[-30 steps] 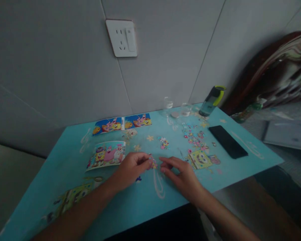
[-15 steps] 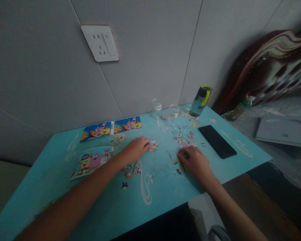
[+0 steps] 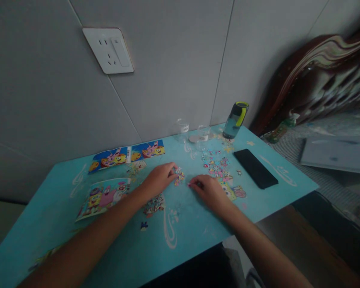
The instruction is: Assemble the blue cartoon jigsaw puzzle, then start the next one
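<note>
My right hand (image 3: 209, 192) pinches a small pink puzzle piece (image 3: 189, 185) between thumb and fingertips, low over the table. Left of it lies a small pile of puzzle pieces (image 3: 179, 177). At that pile's left edge is my left hand (image 3: 161, 179), its fingers curled and closed; whatever they grip is too small to tell. A partly joined puzzle section (image 3: 229, 191) with a yellow figure shows just beyond my right wrist. More loose puzzle pieces (image 3: 217, 164) are spread behind it. Another heap of pieces (image 3: 154, 206) sits under my left forearm, with one dark piece (image 3: 144, 226) nearer me.
Cartoon picture sheets (image 3: 109, 160) and a picture bag (image 3: 103, 196) lie on the blue table (image 3: 195, 224) at the left. Clear plastic cups (image 3: 183, 130) and a water bottle (image 3: 235, 121) stand by the wall. A black flat case (image 3: 256, 168) lies at the right.
My right hand has moved left from the joined section towards the small pile, carrying the pink piece and uncovering the section. My left hand stays by the pile. The view has shifted slightly right.
</note>
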`<action>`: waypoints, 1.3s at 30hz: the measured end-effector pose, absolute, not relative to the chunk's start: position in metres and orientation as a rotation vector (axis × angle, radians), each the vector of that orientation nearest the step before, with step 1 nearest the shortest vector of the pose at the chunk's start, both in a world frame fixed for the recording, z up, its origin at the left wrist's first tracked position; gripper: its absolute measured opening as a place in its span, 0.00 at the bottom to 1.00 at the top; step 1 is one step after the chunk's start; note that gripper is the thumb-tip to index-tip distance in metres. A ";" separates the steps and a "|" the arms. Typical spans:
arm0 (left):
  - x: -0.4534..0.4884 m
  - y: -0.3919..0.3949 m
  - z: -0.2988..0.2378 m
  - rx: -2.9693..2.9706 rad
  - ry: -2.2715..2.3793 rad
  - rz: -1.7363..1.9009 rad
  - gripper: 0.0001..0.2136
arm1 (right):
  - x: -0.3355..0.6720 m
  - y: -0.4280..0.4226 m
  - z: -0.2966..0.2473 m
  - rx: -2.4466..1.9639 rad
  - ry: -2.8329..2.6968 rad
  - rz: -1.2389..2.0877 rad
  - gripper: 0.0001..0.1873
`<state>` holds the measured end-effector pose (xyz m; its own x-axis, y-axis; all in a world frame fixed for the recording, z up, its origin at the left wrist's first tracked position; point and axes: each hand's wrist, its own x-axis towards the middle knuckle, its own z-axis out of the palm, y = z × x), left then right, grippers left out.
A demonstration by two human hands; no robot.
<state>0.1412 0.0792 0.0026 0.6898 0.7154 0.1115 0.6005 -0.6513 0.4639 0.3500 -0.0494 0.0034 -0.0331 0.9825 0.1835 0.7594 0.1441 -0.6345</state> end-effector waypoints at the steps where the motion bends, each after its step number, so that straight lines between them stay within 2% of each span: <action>1: 0.141 0.079 0.002 2.525 1.034 0.413 0.12 | 0.347 -0.047 0.003 -1.660 -1.867 0.461 0.09; 4: 0.141 0.077 0.003 2.579 1.050 0.443 0.14 | 0.348 -0.052 0.002 -1.692 -1.912 0.335 0.14; 11: 0.108 0.049 0.015 2.750 0.996 0.483 0.10 | 0.405 -0.107 -0.008 -1.952 -1.733 0.058 0.14; 15: 0.068 0.027 0.017 3.067 0.946 0.546 0.11 | 0.430 -0.118 -0.013 -2.067 -1.661 -0.045 0.17; 21: 0.013 0.010 0.007 3.117 1.110 0.690 0.17 | 0.423 -0.108 -0.009 -2.110 -1.786 -0.078 0.17; 33: -0.006 -0.003 -0.004 3.076 0.965 0.781 0.14 | 0.418 -0.102 -0.011 -2.011 -1.950 -0.171 0.19; 39: -0.005 -0.010 -0.005 2.945 0.933 0.788 0.14 | 0.424 -0.096 -0.014 -1.942 -1.896 -0.063 0.28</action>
